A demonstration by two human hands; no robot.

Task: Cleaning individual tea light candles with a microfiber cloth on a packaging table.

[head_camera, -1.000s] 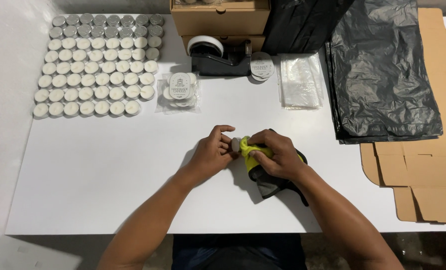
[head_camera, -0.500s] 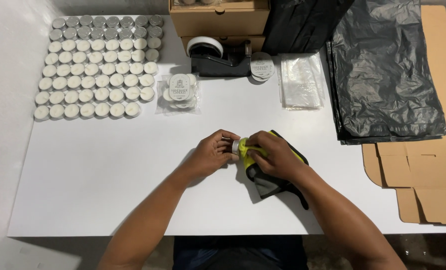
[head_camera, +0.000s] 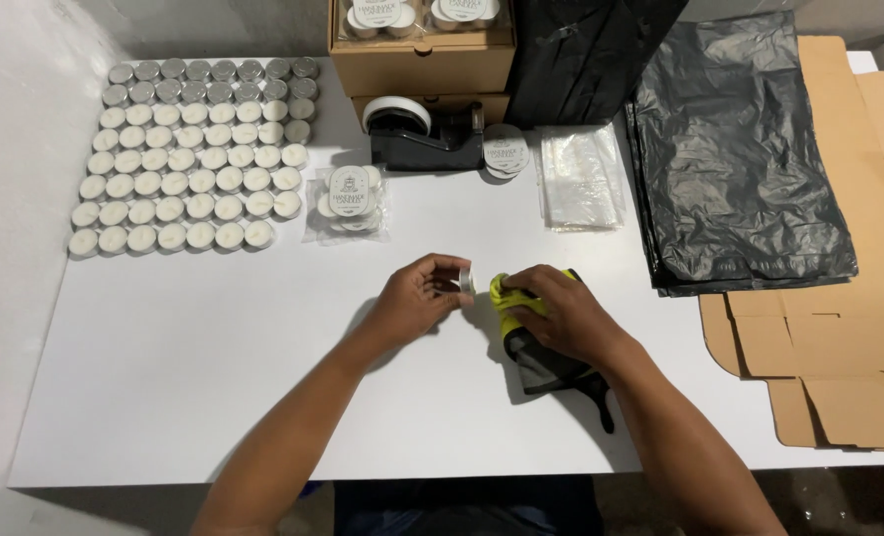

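Both hands (head_camera: 417,298) (head_camera: 561,313) close together, fingers curled.

white table (head_camera: 164,377) | pale wall (head_camera: 5,119) left | dark floor (head_camera: 839,496) below | even light

Bright, even overhead light, sharp focus

Soft shadows under both arms on the white table (head_camera: 164,377); mild glare on the black bags (head_camera: 740,149).
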